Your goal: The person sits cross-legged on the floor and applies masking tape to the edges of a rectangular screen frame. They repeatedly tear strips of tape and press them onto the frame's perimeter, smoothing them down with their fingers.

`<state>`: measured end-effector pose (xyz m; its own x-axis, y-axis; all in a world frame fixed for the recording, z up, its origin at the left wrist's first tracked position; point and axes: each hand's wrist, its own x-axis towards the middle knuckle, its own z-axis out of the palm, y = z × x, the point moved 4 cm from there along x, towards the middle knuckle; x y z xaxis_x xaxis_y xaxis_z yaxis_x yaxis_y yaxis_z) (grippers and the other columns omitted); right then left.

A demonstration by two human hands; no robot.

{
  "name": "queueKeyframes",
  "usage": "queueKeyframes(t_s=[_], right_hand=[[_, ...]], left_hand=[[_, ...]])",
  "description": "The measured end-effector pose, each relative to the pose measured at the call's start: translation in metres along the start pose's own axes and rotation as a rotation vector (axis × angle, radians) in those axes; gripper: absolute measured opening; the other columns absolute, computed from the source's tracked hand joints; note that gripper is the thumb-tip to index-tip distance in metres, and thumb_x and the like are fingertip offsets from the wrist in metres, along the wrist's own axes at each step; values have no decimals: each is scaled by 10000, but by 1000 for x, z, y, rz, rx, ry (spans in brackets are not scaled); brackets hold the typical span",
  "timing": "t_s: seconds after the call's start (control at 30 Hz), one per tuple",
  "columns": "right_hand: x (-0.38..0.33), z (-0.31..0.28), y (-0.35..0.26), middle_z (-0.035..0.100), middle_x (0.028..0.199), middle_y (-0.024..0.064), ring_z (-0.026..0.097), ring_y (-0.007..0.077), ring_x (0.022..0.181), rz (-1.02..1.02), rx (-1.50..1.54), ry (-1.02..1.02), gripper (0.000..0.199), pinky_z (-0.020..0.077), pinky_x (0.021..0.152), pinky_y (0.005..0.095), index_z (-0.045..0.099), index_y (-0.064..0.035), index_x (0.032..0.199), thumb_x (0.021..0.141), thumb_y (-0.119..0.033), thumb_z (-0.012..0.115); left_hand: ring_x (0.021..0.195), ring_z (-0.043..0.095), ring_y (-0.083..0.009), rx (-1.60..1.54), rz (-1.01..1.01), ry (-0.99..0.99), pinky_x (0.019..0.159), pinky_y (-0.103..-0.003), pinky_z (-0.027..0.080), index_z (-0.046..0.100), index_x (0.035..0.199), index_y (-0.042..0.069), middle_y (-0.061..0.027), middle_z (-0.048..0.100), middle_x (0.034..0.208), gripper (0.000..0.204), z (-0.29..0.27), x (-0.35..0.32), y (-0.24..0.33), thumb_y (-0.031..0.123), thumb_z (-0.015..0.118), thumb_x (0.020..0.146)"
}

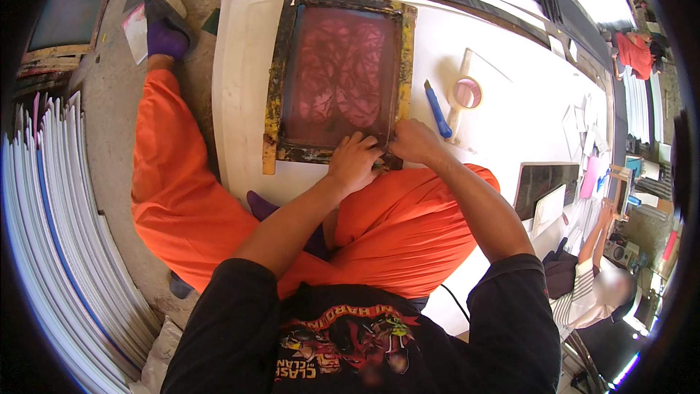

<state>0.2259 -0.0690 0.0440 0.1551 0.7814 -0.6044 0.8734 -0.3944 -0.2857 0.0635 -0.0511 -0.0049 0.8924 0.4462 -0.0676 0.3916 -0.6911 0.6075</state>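
A wooden screen-printing frame (275,80) with a dark red mesh (339,73) lies on a white table (240,44) in front of me. Its frame is stained yellow and black. My left hand (352,164) rests on the near edge of the frame, fingers curled on the wood. My right hand (413,140) presses the frame's near right corner, fingers pinched together; what they pinch is too small to tell. My legs in orange trousers (394,226) sit below the frame.
A blue-handled tool (437,109) and a roll of tape (467,93) lie right of the frame. Stacked white boards (58,233) fill the left. Another screen (543,184) and a seated person (594,284) are at right. Another frame (62,22) leans at top left.
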Motion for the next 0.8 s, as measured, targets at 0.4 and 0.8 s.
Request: queueKeyframes(t_s=[0.4,0.8], right_hand=[[-3,-13,5,701,621,166,723,267,569,217,113,-236,330,591,590,387,710,53,704,863,-233,751],[-7,14,40,699,633,152,739,280,629,337,269,-85,605,569,604,414,715,19,700,871,-557,786]], left_hand=[[1185,547,-246,-16,7,0,1023,-419,469,744,1243,160,-6,616,1199,497,3,-3,-1,330,845,787],[1170,548,-258,26,60,5,1011,-427,471,677,1373,243,-27,599,1192,551,4,-6,-1,326,813,846]])
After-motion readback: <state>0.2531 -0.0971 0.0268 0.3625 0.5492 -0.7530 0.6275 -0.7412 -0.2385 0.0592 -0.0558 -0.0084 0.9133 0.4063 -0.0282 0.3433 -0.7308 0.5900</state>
